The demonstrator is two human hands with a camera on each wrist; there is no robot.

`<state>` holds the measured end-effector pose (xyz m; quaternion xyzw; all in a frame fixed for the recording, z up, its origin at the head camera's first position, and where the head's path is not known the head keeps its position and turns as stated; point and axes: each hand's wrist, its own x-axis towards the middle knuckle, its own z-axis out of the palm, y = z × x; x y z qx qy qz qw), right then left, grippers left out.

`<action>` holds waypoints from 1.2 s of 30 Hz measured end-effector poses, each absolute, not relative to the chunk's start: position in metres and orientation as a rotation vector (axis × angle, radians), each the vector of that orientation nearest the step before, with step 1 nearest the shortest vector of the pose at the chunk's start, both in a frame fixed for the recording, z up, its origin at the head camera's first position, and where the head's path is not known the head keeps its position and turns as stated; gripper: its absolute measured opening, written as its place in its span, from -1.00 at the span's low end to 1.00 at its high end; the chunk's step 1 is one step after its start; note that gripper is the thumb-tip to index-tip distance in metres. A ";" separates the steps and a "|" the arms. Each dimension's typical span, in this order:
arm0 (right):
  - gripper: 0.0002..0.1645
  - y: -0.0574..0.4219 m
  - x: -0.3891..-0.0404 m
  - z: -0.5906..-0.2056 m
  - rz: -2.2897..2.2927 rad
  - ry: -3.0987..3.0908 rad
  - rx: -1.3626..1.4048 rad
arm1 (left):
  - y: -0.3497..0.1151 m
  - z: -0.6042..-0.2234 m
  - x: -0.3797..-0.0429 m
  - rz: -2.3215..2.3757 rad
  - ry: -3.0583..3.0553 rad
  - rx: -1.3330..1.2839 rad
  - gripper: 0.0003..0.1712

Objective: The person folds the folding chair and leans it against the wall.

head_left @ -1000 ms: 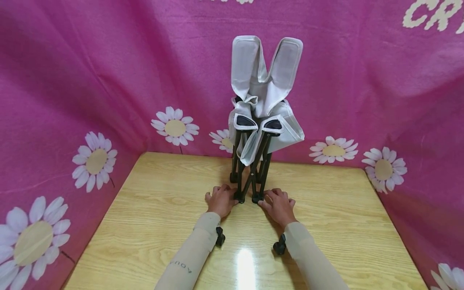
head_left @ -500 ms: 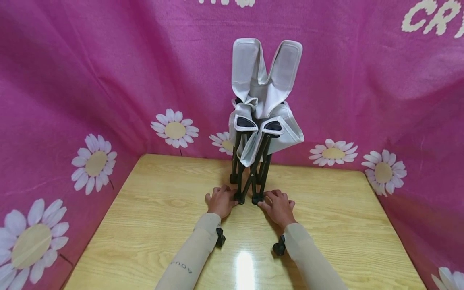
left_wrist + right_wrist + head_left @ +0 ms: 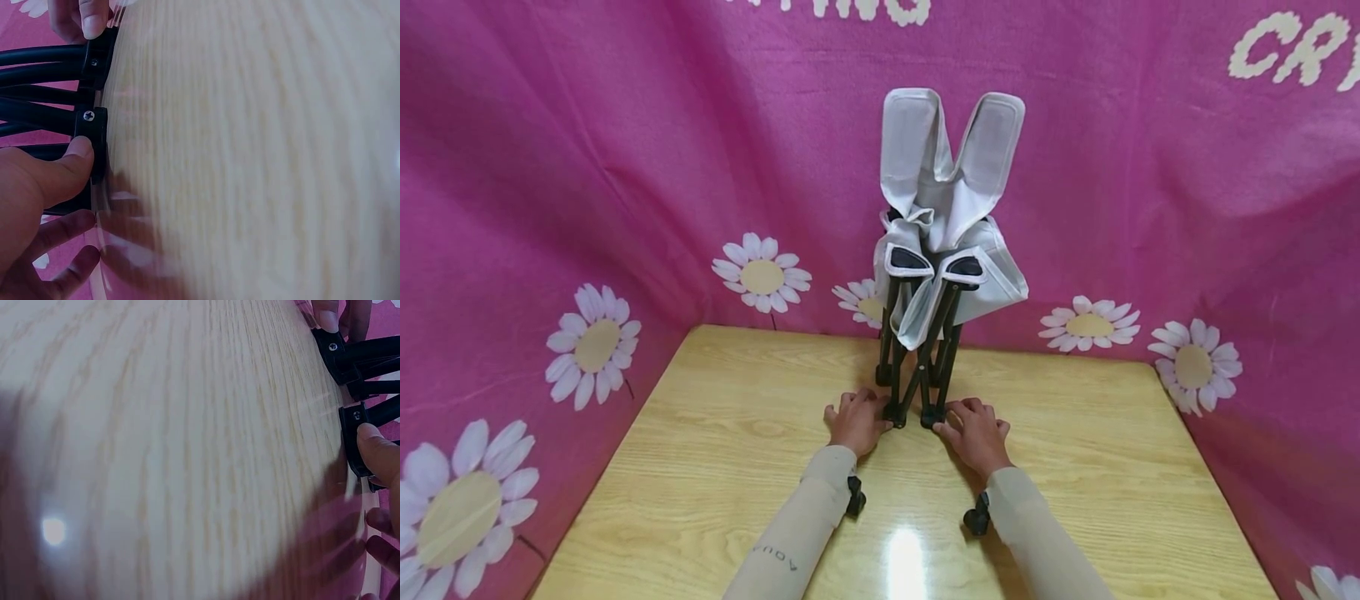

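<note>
A small folding chair (image 3: 911, 137) stands upright and mostly folded, with white fabric bunched on top and thin dark crossed legs. Its front left foot (image 3: 98, 131) is held by my left hand (image 3: 857, 423), thumb on the near face and forefinger behind. On the other side, my right hand (image 3: 977, 435) pinches the front right foot (image 3: 352, 440) in the same way. Both feet touch the table and a narrow gap lies between them. The other fingers of each hand spread outward, low at the tabletop. My forefingers' tips are partly hidden behind the feet.
The wooden table (image 3: 745, 392) reaches back to a pink cloth (image 3: 1112, 167) with printed daisies, which hangs behind and on both sides. Close to the chair's back is the rear cloth. Each sleeve carries a small black device (image 3: 855, 497) at the wrist.
The whole scene has slid slightly down in the head view, as the camera tilts up. Hands and chair keep the same places relative to each other.
</note>
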<state>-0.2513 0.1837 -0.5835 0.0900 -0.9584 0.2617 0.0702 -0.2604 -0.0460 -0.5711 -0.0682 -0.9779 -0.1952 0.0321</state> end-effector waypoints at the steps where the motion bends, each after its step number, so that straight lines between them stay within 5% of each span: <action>1: -0.50 0.184 -0.251 -0.583 0.789 -2.882 0.273 | -0.046 -0.571 -0.260 -0.601 -3.011 -0.209 -0.47; 36: -0.50 0.183 -0.261 -0.585 0.761 -2.890 0.274 | -0.044 -0.570 -0.266 -0.556 -3.037 -0.167 -0.47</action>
